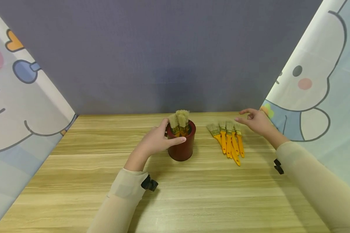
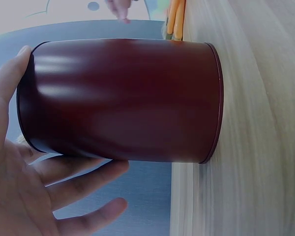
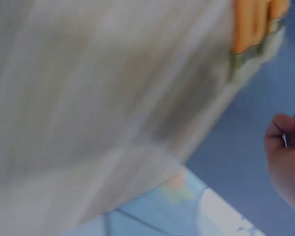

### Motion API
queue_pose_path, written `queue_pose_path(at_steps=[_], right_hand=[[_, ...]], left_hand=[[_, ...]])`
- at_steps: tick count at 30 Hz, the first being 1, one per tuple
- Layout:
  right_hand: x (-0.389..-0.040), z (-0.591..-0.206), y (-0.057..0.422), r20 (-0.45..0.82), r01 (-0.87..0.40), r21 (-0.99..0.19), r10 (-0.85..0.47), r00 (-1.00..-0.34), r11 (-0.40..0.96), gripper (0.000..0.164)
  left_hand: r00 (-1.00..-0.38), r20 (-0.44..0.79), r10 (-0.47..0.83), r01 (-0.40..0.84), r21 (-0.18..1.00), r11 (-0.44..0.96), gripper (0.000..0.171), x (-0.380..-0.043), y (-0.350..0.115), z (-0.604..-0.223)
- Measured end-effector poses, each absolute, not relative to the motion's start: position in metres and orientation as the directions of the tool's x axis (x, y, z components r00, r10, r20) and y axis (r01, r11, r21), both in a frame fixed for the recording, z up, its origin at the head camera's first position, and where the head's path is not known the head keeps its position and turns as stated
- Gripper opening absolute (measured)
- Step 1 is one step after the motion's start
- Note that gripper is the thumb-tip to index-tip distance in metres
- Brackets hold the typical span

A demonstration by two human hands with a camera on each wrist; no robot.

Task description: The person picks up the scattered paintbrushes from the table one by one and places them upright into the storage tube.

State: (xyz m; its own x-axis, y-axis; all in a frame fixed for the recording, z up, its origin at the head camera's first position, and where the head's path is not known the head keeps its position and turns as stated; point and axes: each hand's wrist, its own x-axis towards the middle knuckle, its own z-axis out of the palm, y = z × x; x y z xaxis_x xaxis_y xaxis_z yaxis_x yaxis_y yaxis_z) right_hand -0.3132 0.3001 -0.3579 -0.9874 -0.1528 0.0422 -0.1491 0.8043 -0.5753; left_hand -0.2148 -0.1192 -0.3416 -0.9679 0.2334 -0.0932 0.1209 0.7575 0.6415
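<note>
A dark red can (image 1: 181, 151) stands upright on the table, with several bristle paintbrushes (image 1: 182, 118) in it, bristles up. My left hand (image 1: 155, 141) holds the can by its near left side, thumb at the rim; the left wrist view shows the fingers against the can wall (image 2: 123, 98). To the right lies a fanned pile of paintbrushes (image 1: 228, 139) with yellow-orange handles and pale bristles. My right hand (image 1: 257, 122) hovers just beyond the pile's right side, fingers loosely bent, holding nothing. Its wrist view is blurred, with the hand (image 3: 289, 157) at the right edge.
The wood-grain table (image 1: 75, 181) runs back to a dark grey-blue panel (image 1: 169, 58). Cartoon-printed sheets hang at the left (image 1: 23, 106) and right (image 1: 332, 97). The right sheet is close to the right wrist. A black strap clip (image 1: 149, 183) sits on the left cuff.
</note>
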Motion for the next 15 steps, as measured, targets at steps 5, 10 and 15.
queue_pose_path(at_steps=[5,10,15], right_hand=[[-0.319,-0.382,0.320,-0.122,-0.087,-0.610,-0.202,-0.972,0.788,0.067],[-0.320,-0.399,0.331,-0.239,-0.046,-0.693,-0.289,-0.927,0.719,0.055],[-0.318,-0.403,0.334,-0.239,-0.055,-0.688,-0.298,-0.924,0.723,0.056]], left_hand=[[-0.967,-0.096,0.237,0.121,0.645,0.755,0.106,-0.214,-0.119,-0.341],[-0.968,-0.080,0.238,0.133,0.641,0.756,0.108,-0.215,-0.119,-0.342],[-0.966,-0.067,0.252,0.147,0.657,0.739,0.103,-0.217,-0.119,-0.343]])
